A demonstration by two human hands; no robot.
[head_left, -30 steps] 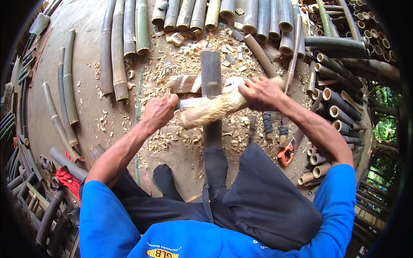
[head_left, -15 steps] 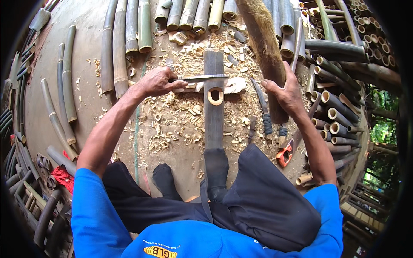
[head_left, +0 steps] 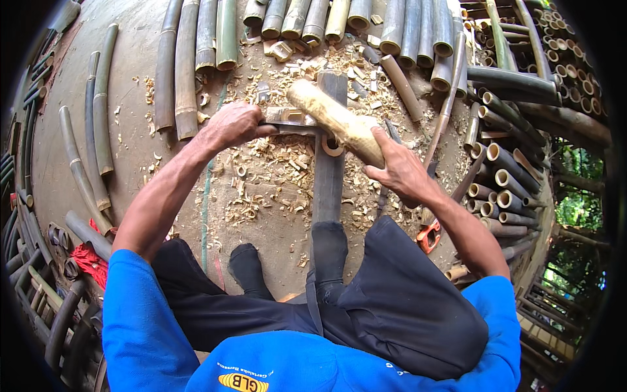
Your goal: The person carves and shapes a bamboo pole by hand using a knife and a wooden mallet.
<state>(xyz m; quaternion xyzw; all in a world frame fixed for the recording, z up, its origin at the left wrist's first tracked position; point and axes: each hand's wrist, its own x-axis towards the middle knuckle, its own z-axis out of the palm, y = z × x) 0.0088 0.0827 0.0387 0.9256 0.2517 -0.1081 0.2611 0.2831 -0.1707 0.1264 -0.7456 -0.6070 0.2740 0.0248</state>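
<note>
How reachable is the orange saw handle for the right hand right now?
Probably not as things stand: the right hand is occupied with the wooden club. The orange saw handle itself looks mostly uncovered, so a freed hand could likely get there.

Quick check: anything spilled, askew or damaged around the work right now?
Yes: loose pale shavings litter the floor around the dark bamboo tube, untidy next to the lined-up poles. They look like cutting waste; nothing else clearly stands out.
</note>
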